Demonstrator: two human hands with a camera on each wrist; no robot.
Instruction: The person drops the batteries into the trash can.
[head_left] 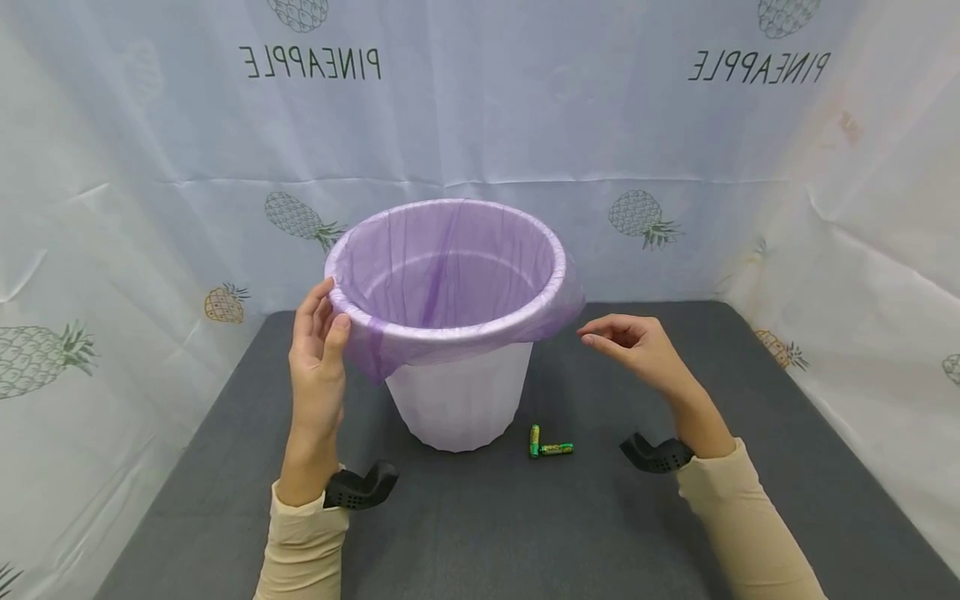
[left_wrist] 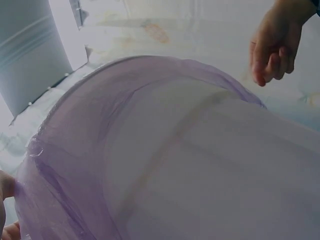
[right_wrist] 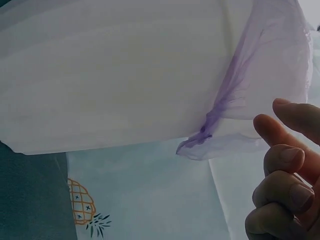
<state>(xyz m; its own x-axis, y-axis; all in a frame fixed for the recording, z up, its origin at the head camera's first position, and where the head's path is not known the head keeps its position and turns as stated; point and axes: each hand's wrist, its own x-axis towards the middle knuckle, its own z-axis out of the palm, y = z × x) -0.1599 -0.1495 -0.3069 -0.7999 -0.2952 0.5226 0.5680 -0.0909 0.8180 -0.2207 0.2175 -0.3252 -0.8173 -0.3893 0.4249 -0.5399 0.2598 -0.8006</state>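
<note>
In the head view, a white bin (head_left: 459, 400) stands upright, lined with a translucent purple trash bag (head_left: 405, 287) folded over its rim. My left hand (head_left: 317, 358) touches the bag-covered rim at the left, thumb and fingertips apart on its outer side. In the left wrist view only bits of that hand show beside the bag (left_wrist: 65, 165). My right hand (head_left: 633, 346) hovers right of the bin, apart from the bag, fingers loosely bent and holding nothing. The right wrist view shows a gap between thumb and index finger, near the bag's gathered purple edge (right_wrist: 212, 120).
Two green batteries lie on the dark table (head_left: 480, 533) near the bin's base, one battery (head_left: 535, 442) pointing away and the other battery (head_left: 557, 449) lying sideways. A pineapple-print curtain (head_left: 525, 125) hangs behind and along both sides.
</note>
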